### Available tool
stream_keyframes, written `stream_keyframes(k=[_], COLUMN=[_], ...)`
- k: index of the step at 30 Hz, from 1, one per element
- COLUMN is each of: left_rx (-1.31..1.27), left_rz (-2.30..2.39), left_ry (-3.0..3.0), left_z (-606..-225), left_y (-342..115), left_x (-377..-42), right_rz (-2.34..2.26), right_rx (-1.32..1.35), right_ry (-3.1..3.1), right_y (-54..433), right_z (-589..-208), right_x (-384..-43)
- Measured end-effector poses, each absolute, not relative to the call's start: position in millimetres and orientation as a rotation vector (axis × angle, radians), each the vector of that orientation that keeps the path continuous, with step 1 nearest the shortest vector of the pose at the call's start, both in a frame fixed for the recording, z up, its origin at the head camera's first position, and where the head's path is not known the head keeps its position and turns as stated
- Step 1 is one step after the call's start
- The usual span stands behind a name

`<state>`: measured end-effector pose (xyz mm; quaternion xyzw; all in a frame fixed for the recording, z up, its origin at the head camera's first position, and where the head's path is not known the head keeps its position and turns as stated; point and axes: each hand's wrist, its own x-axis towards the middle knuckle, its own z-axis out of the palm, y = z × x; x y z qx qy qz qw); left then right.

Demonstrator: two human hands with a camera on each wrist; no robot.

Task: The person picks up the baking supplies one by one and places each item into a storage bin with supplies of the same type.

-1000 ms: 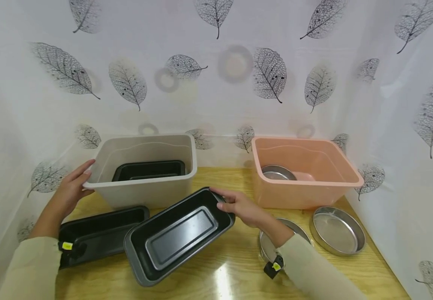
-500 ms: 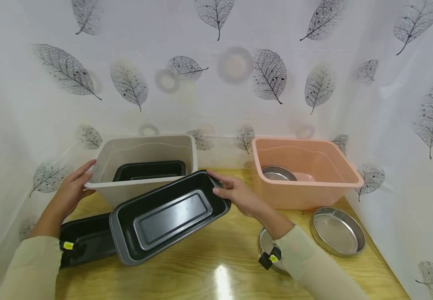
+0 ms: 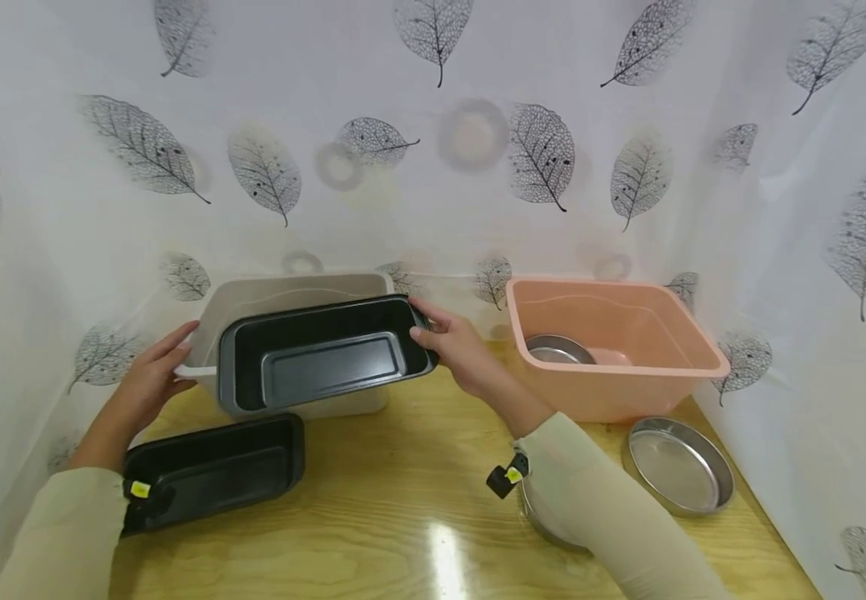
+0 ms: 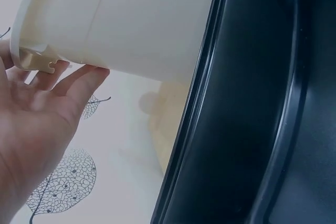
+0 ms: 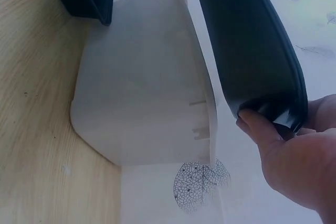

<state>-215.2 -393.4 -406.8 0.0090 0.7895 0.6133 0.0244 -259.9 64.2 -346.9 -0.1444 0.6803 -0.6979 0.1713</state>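
My right hand (image 3: 457, 343) pinches the right end of a black loaf pan (image 3: 327, 367), thumb inside and fingers beneath. The pan is raised at the front rim of a light grey bin (image 3: 293, 286) and hides most of its opening. In the right wrist view a gap shows between the pan (image 5: 247, 45) and the bin's rim. My left hand (image 3: 149, 383) grips the bin's left rim; the left wrist view shows its fingers curled around the bin wall (image 4: 142, 19). A second black loaf pan (image 3: 215, 471) lies on the table below, near my left wrist.
To the right stands a pink bin (image 3: 620, 396) with a round metal cake pan (image 3: 558, 348) inside. Another round cake pan (image 3: 678, 467) lies in front of it. A further round pan (image 3: 548, 517) is partly hidden under my right sleeve. A leaf-print curtain (image 3: 470, 217) surrounds the table (image 3: 387, 500).
My right hand has lifted the loaf pan up and left, from over the table to the grey bin's front rim, and levelled it somewhat. The left hand stays on the rim.
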Motion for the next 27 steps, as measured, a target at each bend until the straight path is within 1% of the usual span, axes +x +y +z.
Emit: stream_keyframes(k=[9, 23, 27], left_rx=[0.029, 0.044, 0.044], left_rz=[1.891, 1.839, 1.862], left_ry=[2.417, 2.44, 2.422], left_z=[-406, -406, -406], left_y=[-392, -393, -391], left_x=[-217, -218, -218], right_rz=[-2.063, -2.07, -2.079], right_rx=[-0.289, -0.312, -0.27], right_ry=[1.917, 1.977, 1.995], right_y=[34, -12, -24], right_z=[-342, -344, -349], right_x=[-281, -302, -309])
